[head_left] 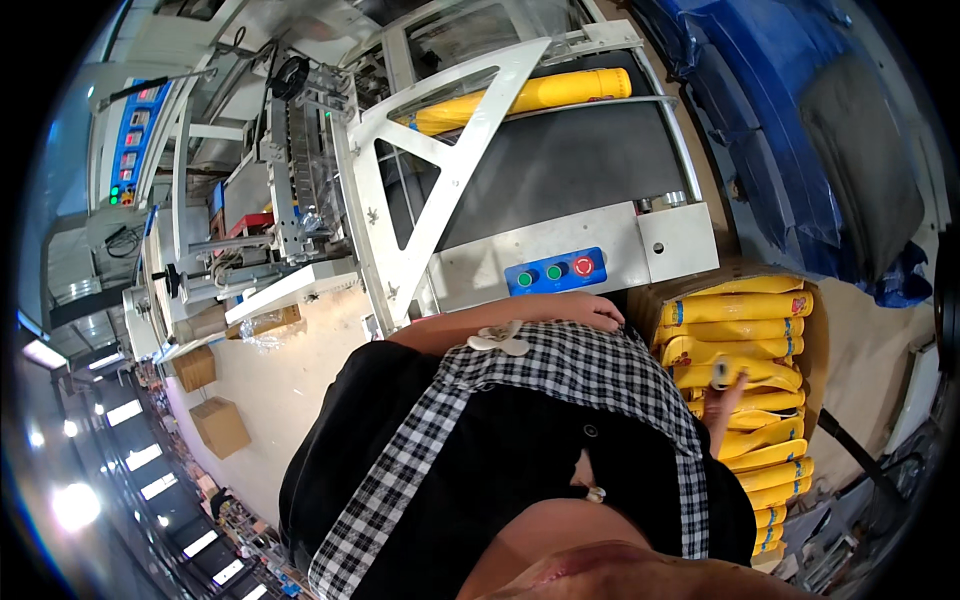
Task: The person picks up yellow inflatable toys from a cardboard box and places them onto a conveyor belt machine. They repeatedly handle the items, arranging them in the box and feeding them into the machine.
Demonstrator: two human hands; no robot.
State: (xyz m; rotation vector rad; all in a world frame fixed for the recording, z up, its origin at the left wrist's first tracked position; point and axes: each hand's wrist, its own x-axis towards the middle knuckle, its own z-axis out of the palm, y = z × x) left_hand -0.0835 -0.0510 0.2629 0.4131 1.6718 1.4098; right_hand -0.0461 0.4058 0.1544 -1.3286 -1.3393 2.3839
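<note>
My left hand (597,313) rests against the front of my checked apron (590,352), fingers stretched out and loosely bent, with nothing seen in it. It is close to the front panel of a white machine (600,235). At the right, my right hand (722,402) reaches over an open cardboard box (822,345) packed with yellow wrapped rolls (742,308). Its fingers close around a small cylinder with a pale end (720,374), whose kind I cannot make out. Part of this hand is hidden by my body.
A long yellow roll (570,90) lies on the machine's dark belt (600,150), behind a white angled frame (455,180). Green and red buttons sit on a blue panel (555,272). Blue plastic sheeting (760,140) stands at the far right; cardboard boxes (220,427) are at the left.
</note>
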